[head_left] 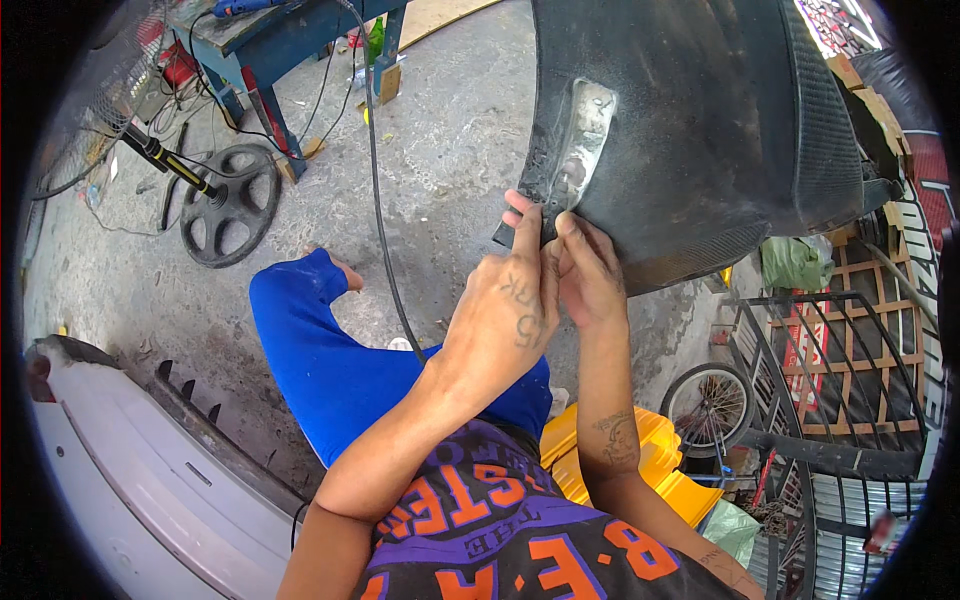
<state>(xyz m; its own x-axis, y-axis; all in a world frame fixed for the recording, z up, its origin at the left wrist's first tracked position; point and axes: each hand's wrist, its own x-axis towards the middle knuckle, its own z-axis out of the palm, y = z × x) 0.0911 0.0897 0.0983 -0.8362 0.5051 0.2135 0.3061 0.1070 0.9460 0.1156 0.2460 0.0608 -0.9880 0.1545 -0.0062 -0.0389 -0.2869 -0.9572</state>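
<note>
A large dark panel (680,120) with textured sections fills the upper right, with a long pale-centred recess (585,135) near its left edge. My left hand (500,300) is at the panel's lower left corner, index finger extended onto it and other fingers bent at the edge, two fingertips showing behind. My right hand (590,270) is closed just right of it, thumb and fingers bunched against the panel below the recess. Whatever is between its fingertips is hidden.
A blue workbench (230,50) with cables, a black wheel-like base (230,205), my blue-clad leg (330,370), a pale car part (130,460), yellow plastic pieces (650,450), a bicycle wheel (705,405) and dark metal racks (850,450) surround me on the concrete floor (450,120).
</note>
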